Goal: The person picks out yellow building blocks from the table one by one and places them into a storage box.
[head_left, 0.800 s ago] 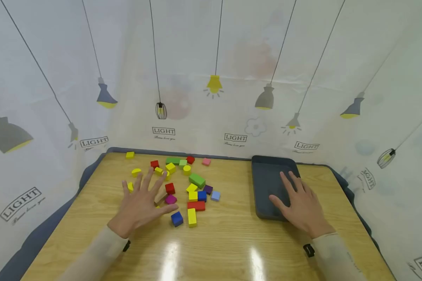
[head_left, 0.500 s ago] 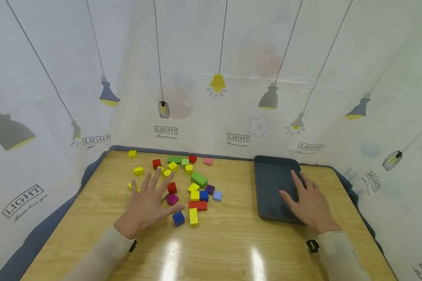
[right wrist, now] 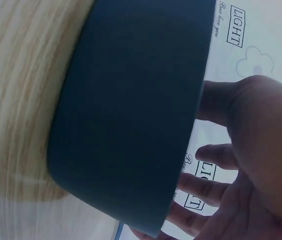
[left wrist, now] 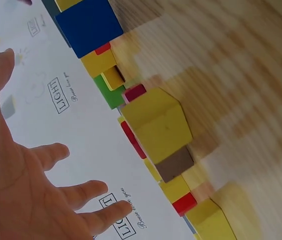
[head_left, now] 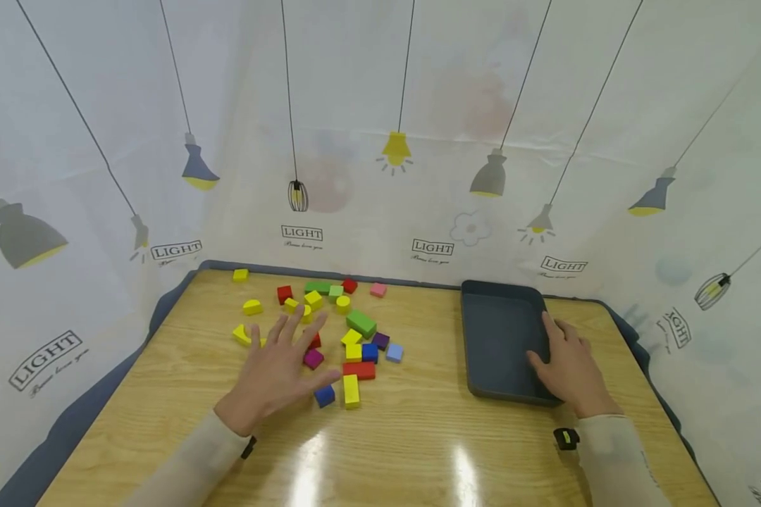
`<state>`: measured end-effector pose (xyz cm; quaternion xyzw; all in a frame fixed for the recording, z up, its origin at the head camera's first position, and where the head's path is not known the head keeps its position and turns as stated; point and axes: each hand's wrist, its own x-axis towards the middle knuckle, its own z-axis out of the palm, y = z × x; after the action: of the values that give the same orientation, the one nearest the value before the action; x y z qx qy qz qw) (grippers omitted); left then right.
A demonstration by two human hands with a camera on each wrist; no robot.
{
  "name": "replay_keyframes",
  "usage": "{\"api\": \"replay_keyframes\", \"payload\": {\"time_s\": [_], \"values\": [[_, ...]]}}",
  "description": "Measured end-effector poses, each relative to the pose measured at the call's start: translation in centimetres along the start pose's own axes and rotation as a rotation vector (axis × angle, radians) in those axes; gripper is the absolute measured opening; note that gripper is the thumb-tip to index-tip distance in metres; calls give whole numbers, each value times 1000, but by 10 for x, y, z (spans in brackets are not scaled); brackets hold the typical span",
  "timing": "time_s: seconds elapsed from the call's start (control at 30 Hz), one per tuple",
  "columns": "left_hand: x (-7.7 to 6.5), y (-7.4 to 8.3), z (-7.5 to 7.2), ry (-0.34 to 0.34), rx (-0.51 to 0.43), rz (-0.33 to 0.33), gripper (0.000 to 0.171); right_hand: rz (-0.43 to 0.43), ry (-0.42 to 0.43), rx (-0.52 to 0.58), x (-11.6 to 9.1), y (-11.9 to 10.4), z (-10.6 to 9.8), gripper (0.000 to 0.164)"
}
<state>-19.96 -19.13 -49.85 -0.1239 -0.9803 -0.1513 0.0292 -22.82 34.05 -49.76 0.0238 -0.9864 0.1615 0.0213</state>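
Note:
My left hand (head_left: 273,380), fingers spread, hovers over the left side of a scatter of coloured toy blocks and holds nothing. It partly hides a blue cube (head_left: 325,396) and a red cube. A magenta block (head_left: 313,359), a yellow block (head_left: 351,391) and a red block (head_left: 359,370) lie near its thumb. In the left wrist view, a yellow block (left wrist: 155,125) and a blue cube (left wrist: 89,27) stand beyond the fingers. My right hand (head_left: 571,370) is at the right rim of a dark rectangular tray (head_left: 504,338), thumb over the inside; contact is unclear.
Green blocks (head_left: 361,324), a pink block (head_left: 378,289), a light blue cube (head_left: 394,353) and several yellow pieces lie across the left half of the wooden table (head_left: 412,451). A lamp-printed curtain (head_left: 368,84) surrounds the table's back and sides.
My right hand has shifted right, from over the tray's inside to its right rim. My left hand stays spread over the blocks, slightly further right. The camera view has shifted slightly.

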Motion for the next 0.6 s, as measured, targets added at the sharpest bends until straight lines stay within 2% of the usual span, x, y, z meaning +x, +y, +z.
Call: {"api": "replay_keyframes", "payload": {"time_s": [0.23,0.6], "values": [[-1,9,2,1,-1,38,109,52,-14,36,1,0,-4,89],[1,19,4,34,-1,95,103,106,-50,17,1,6,-9,85]]}}
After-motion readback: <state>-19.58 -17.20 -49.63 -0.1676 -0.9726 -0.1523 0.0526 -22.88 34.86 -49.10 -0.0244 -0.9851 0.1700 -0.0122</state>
